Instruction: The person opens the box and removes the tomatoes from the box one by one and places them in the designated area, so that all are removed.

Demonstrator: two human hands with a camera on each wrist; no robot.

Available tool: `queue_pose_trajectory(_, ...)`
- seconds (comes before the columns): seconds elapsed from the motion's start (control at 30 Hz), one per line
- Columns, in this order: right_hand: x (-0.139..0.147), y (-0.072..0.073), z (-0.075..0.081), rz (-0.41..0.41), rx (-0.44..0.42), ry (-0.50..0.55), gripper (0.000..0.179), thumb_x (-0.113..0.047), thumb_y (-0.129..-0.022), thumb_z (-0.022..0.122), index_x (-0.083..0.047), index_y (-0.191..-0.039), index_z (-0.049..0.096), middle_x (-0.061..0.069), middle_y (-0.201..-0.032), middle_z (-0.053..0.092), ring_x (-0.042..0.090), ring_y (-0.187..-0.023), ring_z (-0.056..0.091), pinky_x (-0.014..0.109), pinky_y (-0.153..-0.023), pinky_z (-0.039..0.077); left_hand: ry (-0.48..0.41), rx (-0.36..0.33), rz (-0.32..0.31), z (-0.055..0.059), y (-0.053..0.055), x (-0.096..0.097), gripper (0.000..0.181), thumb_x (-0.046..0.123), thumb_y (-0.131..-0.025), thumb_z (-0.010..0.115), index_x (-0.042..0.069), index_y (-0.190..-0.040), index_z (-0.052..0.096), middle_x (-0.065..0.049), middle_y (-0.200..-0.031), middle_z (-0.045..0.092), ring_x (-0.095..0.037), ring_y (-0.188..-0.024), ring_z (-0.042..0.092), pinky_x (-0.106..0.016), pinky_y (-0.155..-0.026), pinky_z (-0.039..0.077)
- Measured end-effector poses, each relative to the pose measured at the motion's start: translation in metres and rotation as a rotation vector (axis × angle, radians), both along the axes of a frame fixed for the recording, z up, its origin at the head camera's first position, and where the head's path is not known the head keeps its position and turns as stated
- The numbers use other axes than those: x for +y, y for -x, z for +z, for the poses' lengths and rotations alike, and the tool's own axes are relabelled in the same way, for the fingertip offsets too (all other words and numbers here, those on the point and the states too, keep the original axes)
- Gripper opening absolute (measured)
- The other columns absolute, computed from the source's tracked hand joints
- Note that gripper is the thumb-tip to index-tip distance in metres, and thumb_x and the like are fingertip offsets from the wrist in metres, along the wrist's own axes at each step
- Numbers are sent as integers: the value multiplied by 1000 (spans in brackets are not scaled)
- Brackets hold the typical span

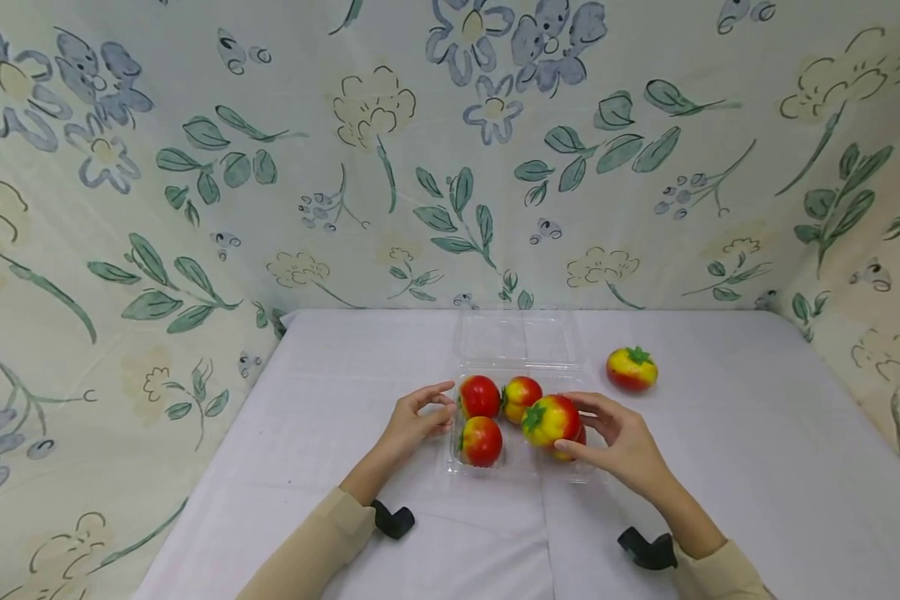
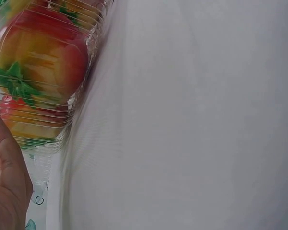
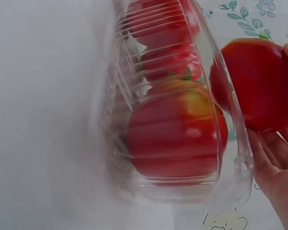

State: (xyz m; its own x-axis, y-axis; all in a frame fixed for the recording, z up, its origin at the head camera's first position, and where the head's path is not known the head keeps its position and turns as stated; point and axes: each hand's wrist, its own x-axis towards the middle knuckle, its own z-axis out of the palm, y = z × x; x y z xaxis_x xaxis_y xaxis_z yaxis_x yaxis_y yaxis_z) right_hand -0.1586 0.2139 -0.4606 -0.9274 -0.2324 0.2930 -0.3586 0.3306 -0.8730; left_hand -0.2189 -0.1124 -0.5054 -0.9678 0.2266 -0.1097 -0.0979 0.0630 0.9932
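My right hand grips a red-and-yellow fruit with a green leafy cap, its fingers and thumb around the sides. In the right wrist view this fruit is above the rim of a clear plastic clamshell box. Partly hidden beneath it, another fruit sits in the box's near right corner. More such fruits, two on the left and one at the back, lie inside. At the box's left wall is my left hand, fingers loosely bent and holding nothing; whether they touch the wall is unclear.
The box's transparent lid lies folded back behind it. One loose fruit rests on the white-covered table, right of the box. Floral cloth hangs at the back and sides.
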Motion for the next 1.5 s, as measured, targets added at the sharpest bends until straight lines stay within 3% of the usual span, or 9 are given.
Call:
queue_pose_trajectory(0.2,8,2,2,-12,3,47,57,-1,-79,83,2,-130,58,19,-130,59,-1,-114,54,13,-94,46,12,5,10,1,-2,0,46,12,-94,71,6,-138,59,-11,-108,62,-14,-72,66,-28,-74,60)
queue_pose_trajectory(0.47,19,3,3,-67,-1,78,55,-1,-81,81,3,-130,57,21,-131,56,0,-115,53,14,-94,46,23,5,7,3,-3,0,46,14,-94,71,7,-138,59,-11,-109,62,-13,-73,67,-28,-75,60)
queue_pose_trajectory(0.77,36,5,3,-132,18,98,57,0,-82,80,2,-133,55,9,-133,56,1,-118,53,14,-92,47,21,-7,13,3,-3,0,44,14,-94,71,11,-137,61,-9,-108,62,-15,-73,67,-28,-75,60)
queue_pose_trajectory(0.97,48,6,3,-149,10,131,58,2,-84,78,2,-136,54,8,-137,55,1,-119,52,15,-92,48,22,-5,10,3,-3,0,45,14,-94,72,10,-137,61,-9,-108,62,-15,-72,67,-28,-74,60)
queue_pose_trajectory(1.23,61,9,1,-222,-8,92,57,-5,-86,78,2,-137,54,1,-133,55,-3,-117,51,16,-90,48,23,2,5,3,-2,0,47,16,-94,72,9,-138,60,-9,-108,62,-14,-72,66,-27,-75,59)
queue_pose_trajectory(1.5,77,14,-5,-277,-21,92,57,-6,-87,77,-1,-139,53,5,-136,53,-3,-117,51,13,-88,48,17,-2,3,0,-1,0,46,15,-94,72,10,-138,60,-9,-108,61,-15,-73,67,-28,-75,60)
